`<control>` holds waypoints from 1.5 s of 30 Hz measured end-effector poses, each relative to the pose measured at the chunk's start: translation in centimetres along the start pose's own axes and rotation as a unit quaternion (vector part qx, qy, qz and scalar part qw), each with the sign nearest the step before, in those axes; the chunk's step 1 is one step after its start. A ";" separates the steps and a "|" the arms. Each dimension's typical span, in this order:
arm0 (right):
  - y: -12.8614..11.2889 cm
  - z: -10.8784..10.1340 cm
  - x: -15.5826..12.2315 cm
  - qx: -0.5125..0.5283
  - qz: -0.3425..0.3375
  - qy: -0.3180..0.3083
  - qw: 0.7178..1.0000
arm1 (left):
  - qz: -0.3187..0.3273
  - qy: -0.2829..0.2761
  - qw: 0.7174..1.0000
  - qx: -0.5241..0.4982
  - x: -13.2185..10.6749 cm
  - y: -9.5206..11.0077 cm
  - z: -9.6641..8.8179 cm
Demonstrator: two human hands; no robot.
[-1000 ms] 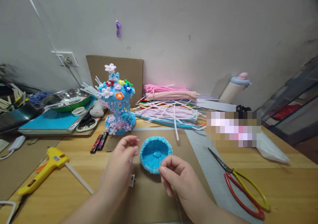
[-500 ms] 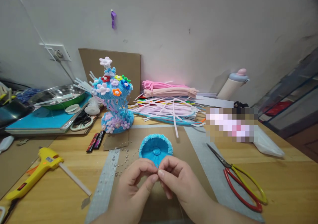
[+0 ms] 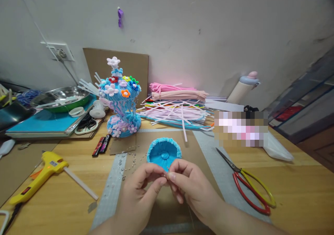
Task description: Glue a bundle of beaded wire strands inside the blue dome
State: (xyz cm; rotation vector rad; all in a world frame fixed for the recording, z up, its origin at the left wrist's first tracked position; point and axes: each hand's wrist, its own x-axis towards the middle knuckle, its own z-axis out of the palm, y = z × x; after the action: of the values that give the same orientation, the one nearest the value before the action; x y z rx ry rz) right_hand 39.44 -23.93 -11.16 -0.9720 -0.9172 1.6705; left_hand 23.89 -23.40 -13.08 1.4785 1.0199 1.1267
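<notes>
My left hand [image 3: 144, 186] and my right hand [image 3: 189, 183] meet at the fingertips, both closed in a pinch. Between them shows a tiny clear bead [image 3: 165, 174], mostly hidden by the fingers. A thin, hardly visible thread [image 3: 191, 215] trails below my right hand. Just beyond the fingers stands a blue bowl-shaped piece of fuzzy pipe cleaners [image 3: 165, 148], its hollow side facing me and its lower edge covered by my hands. Small clear beads [image 3: 133, 161] lie scattered on the cardboard and grey mat to the left.
A yellow glue gun [image 3: 39, 179] lies at left, red-and-yellow-handled scissors [image 3: 252, 188] at right. Behind stand a flower-covered blue pipe-cleaner piece [image 3: 121, 92], pipe-cleaner bundles [image 3: 177, 104] and a bottle [image 3: 241, 89]. A metal bowl [image 3: 65, 97] and a thread spool [image 3: 97, 109] are at back left.
The view has shifted slightly. My fingertips still meet, with small finger movements, and the thread below my right hand shows a little more plainly.
</notes>
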 end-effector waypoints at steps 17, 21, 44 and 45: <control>0.3 0.1 -0.2 -0.026 -0.015 0.007 1.000 | 0.155 0.019 0.985 0.080 0.8 1.2 -0.5; 0.6 0.1 -0.2 -0.019 -0.021 0.006 1.000 | 0.132 0.028 0.989 0.053 0.8 1.3 -0.5; -0.9 0.0 -0.5 -0.043 0.015 -0.041 0.998 | -0.083 -0.074 0.985 -0.130 2.1 2.2 -0.9; -0.9 -0.1 -0.5 -0.043 0.024 -0.053 0.997 | -0.083 -0.087 0.985 -0.120 2.1 2.2 -1.0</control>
State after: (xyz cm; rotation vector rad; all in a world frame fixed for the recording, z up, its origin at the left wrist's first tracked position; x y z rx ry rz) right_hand 39.94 -24.16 -10.29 -0.9769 -1.0524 1.7483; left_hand 23.51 -21.53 -10.45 1.2512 0.8377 0.9484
